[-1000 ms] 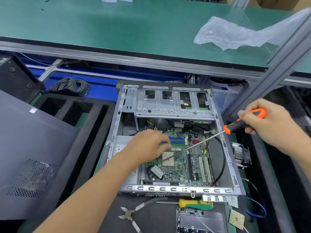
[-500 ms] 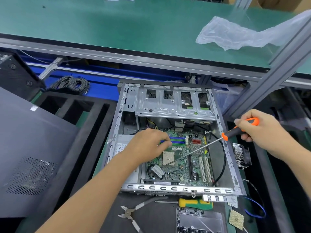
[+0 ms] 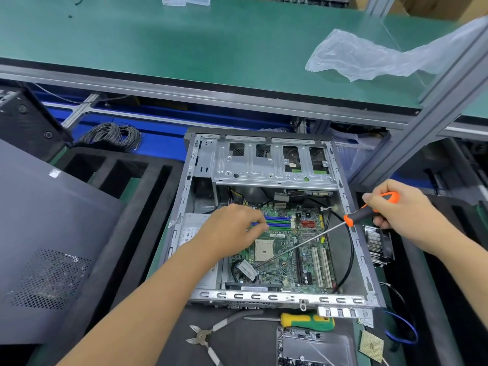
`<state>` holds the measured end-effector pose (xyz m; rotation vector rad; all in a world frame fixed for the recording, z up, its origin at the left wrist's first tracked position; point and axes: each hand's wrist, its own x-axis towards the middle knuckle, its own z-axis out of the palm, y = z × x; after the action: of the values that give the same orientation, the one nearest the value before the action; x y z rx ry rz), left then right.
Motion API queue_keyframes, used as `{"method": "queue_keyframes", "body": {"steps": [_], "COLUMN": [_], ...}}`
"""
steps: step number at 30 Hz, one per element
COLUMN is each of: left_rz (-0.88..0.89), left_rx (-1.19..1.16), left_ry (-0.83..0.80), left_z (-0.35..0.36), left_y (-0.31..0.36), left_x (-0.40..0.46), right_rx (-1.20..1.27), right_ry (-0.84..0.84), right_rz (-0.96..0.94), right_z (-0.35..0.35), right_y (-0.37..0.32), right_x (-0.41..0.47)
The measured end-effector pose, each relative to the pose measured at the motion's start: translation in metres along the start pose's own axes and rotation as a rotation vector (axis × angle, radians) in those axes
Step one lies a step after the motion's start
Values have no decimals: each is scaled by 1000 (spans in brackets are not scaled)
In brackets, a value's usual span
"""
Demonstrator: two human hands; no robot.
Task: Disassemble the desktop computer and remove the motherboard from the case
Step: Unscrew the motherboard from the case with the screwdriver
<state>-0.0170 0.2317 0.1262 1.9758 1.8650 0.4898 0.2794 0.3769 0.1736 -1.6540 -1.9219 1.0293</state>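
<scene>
An open grey computer case [image 3: 359, 249] lies flat before me. Inside it sits the green motherboard [image 3: 287, 249] with blue memory slots, a bare CPU socket and white expansion slots. My left hand [image 3: 232, 228] rests inside the case, fingers pinched together at the memory slots' left end; what they pinch is hidden. My right hand [image 3: 404, 212] grips the orange and black handle of a long screwdriver [image 3: 303, 247]. Its shaft slants down to the left, the tip touching the board near the lower left of the socket.
A yellow and green screwdriver [image 3: 306, 321] and pliers [image 3: 208, 336] lie in front of the case, beside a removed board [image 3: 314, 347] and a loose CPU chip [image 3: 371, 346]. A heatsink with fan [image 3: 377, 247] sits right of the case, the side panel [image 3: 50, 233] left.
My right hand has swung the screwdriver so its tip slid down and left along the board, from beside the socket's upper edge to below it. My left hand stayed at the memory slots.
</scene>
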Motion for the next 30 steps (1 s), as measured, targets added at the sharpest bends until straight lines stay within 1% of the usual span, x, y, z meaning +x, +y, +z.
{"method": "queue_keyframes", "body": {"steps": [11,16,19,21,24,27,30], "left_rz": [3,-95,-233,-315,-381,-409,-427], "left_rx": [-49,-253,-425,-497,-517,-489,-428], "left_ry": [42,137,198,199,189,172,107], "left_z": [4,0,-5,-6,-5,-1,2], "left_y": [-4,-3,-2,0,4,9,16], "left_x": [3,8,14,18,23,27,32], "right_rx": [110,168,233,302,379,448,530], "right_ry": [41,93,109,111,117,144,172], "right_rz": [-15,-26,-24,-3,32,56,53], "right_z": [-19,-34,-45,-52,-63,-71,-78], "right_y": [8,9,13,16,21,22,21], "right_x": [7,9,8,6,5,3,1]}}
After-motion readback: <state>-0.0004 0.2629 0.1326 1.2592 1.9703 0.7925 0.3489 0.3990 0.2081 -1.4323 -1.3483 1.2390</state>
